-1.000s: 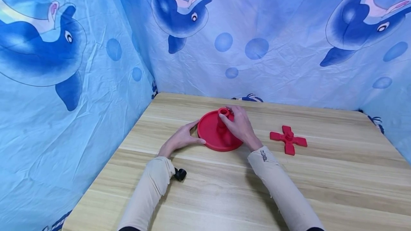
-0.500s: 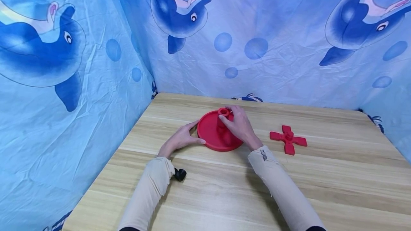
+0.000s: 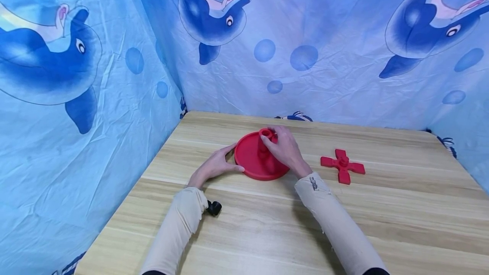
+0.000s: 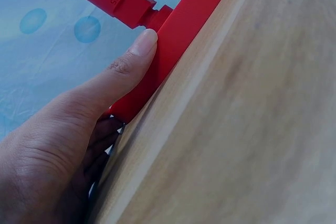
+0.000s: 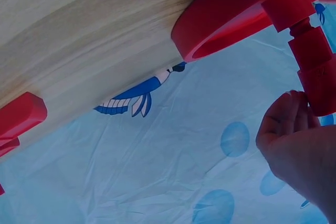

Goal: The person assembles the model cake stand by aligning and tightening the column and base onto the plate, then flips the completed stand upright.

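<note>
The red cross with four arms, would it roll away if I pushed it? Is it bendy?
The red cross probably wouldn't roll: its four arms spread out low on the wooden table, so it might slide or spin instead. It looks stiff, because the arms are thick with straight edges. The little knob in the middle could be easy to pinch.

Wrinkled blue sheets (image 3: 225, 88) printed with dolphins (image 3: 214, 14) hang around a wood-grain table (image 3: 259, 232).

Makeshift booth; type of room beyond can't be told. Wrinkled blue sheeting (image 3: 344, 96) printed with cartoon dolphins (image 3: 217, 20) and bubbles (image 3: 304, 57) walls the left, far and right sides of a wood-grain counter (image 3: 252, 232) with rounded far corners.
</note>
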Demonstrator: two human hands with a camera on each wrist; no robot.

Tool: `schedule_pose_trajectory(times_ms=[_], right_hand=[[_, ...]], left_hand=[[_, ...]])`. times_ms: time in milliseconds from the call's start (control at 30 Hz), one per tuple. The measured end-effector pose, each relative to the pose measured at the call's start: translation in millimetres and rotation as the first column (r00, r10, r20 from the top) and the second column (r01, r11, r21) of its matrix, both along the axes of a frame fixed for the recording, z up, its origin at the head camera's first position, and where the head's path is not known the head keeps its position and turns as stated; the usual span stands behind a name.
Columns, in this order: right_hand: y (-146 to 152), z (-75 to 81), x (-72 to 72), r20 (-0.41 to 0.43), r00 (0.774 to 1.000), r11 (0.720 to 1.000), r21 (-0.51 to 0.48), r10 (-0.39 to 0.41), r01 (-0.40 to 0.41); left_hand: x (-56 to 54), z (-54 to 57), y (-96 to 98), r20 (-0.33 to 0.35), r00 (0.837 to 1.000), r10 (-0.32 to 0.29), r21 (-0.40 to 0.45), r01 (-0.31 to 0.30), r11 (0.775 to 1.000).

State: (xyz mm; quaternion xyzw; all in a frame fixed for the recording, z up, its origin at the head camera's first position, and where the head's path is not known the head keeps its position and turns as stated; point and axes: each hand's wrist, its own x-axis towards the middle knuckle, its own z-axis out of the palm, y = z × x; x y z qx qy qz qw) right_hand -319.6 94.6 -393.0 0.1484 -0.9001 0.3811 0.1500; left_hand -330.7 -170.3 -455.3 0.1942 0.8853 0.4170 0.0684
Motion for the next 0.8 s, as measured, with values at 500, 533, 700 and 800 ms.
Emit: schedule_pose_trajectory(times_ms=[500, 533, 700, 800], right_hand=[[-1.9, -1.5, -0.3, -0.048, 0.999, 1.0, -0.006, 0.017, -0.017], [-2.1, -1.4, -0.4, -0.042, 0.999, 1.0, -0.007, 0.011, -0.011], [-2.1, 0.5, 0.7, 0.012, 1.0, 1.0, -0.008, -0.018, 0.018], [-1.0, 0.9, 0.8, 0.01, 1.0, 1.0, 0.001, -0.012, 0.012]], left_hand=[[0.4, 0.4, 0.1, -0.009, 1.0, 0.004, -0.01, -0.004, 1.0], [0.4, 0.5, 0.2, -0.009, 1.0, 0.004, -0.009, -0.004, 1.0], [0.7, 0.4, 0.3, -0.006, 1.0, 0.004, -0.005, -0.004, 1.0], [0.7, 0.5, 0.1, -0.004, 1.0, 0.005, -0.004, -0.005, 1.0]])
